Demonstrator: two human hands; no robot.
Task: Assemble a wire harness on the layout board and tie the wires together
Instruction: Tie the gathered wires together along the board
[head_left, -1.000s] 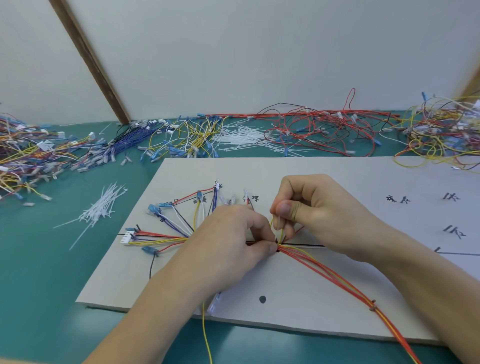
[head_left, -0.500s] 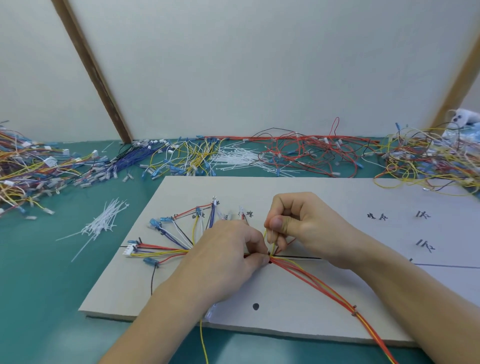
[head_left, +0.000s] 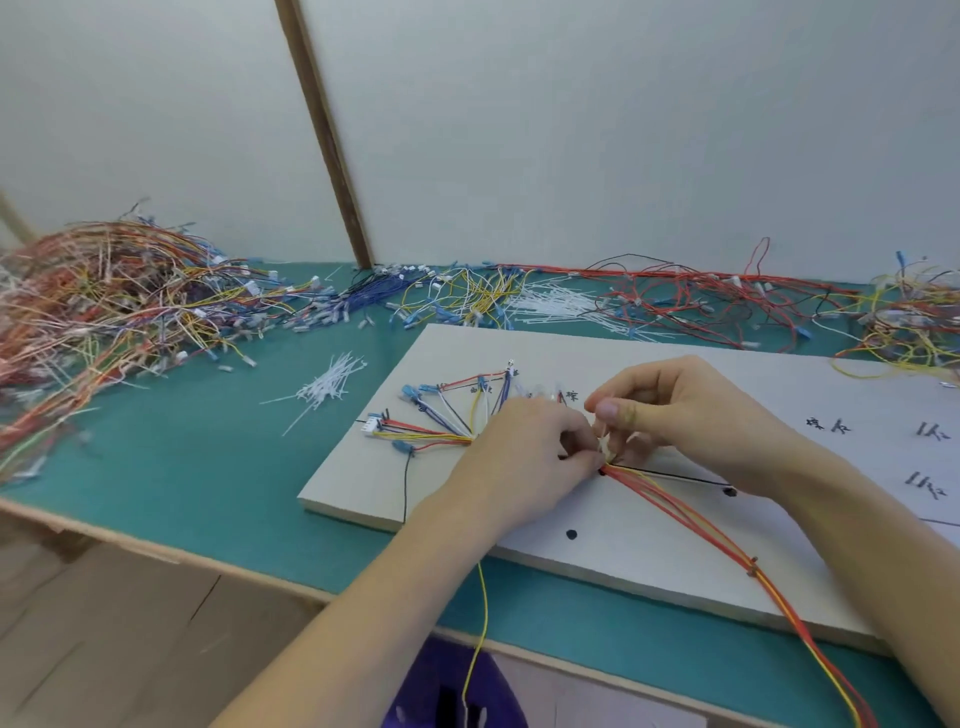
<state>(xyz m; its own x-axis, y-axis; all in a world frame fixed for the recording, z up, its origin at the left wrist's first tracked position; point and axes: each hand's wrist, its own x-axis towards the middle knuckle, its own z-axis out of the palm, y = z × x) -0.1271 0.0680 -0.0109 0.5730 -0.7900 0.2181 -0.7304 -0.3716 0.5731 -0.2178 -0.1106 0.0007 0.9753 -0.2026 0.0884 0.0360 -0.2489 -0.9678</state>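
Pinching with both hands, we hold the wire bundle (head_left: 675, 512) where its branches meet on the layout board (head_left: 649, 561): left hand (head_left: 524, 457) clamps the junction; right hand (head_left: 675, 410) nips a tie just above; the trunk runs near-right from our grip.

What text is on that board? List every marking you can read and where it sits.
No marking can be read for certain.
Black handwritten characters on the layout board, right part, near and: too blurred and skewed to read.
One small character near, above the right hand: illegible.
Faint marks among the fanned wire ends, beside the left hand: too small.
No brand, number or printed label shows.
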